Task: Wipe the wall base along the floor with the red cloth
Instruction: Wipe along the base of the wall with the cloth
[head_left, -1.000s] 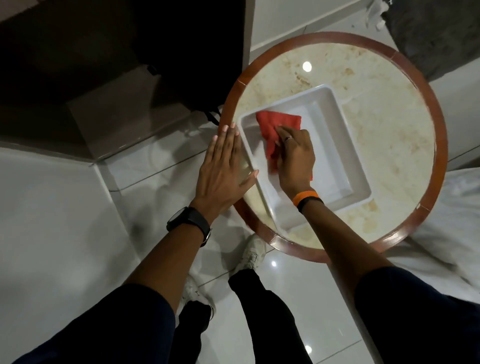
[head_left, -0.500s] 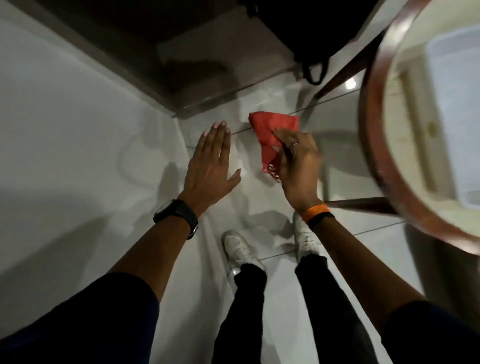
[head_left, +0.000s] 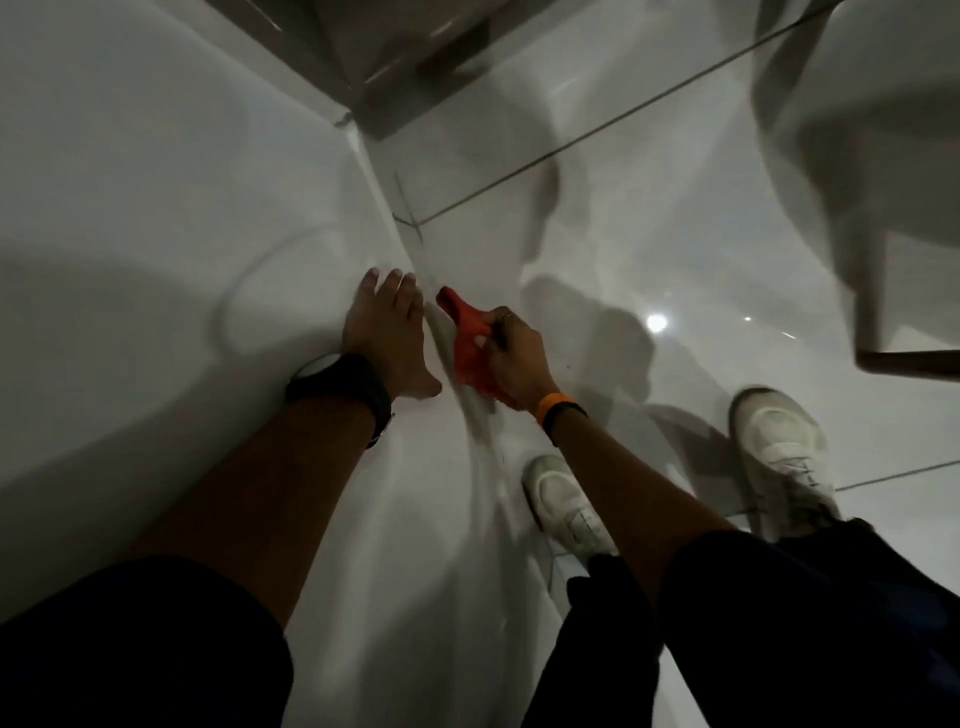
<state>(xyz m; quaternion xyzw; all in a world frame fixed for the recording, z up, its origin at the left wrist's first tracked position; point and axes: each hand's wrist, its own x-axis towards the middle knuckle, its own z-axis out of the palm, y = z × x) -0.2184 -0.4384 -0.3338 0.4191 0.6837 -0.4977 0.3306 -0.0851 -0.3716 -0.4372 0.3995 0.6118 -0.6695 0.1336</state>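
Since half a second ago you've dropped low: your left hand (head_left: 387, 332) lies spread flat on the wall (head_left: 156, 208), your right hand (head_left: 511, 353) pinches the red cloth (head_left: 467, 338) bunched at the wall base (head_left: 447, 343).

I see wall base (head_left: 400, 228) seam running clear ahead of hands, bare floor tile (head_left: 597, 218) alongside, room to pass fwd. Left hand (head_left: 387, 332) spread flat on wall (head_left: 156, 208), just beside seam. Table leg (head_left: 904, 364) off to right, well apart. White shoes (head_left: 566, 499) block strip behind right hand (head_left: 514, 353).
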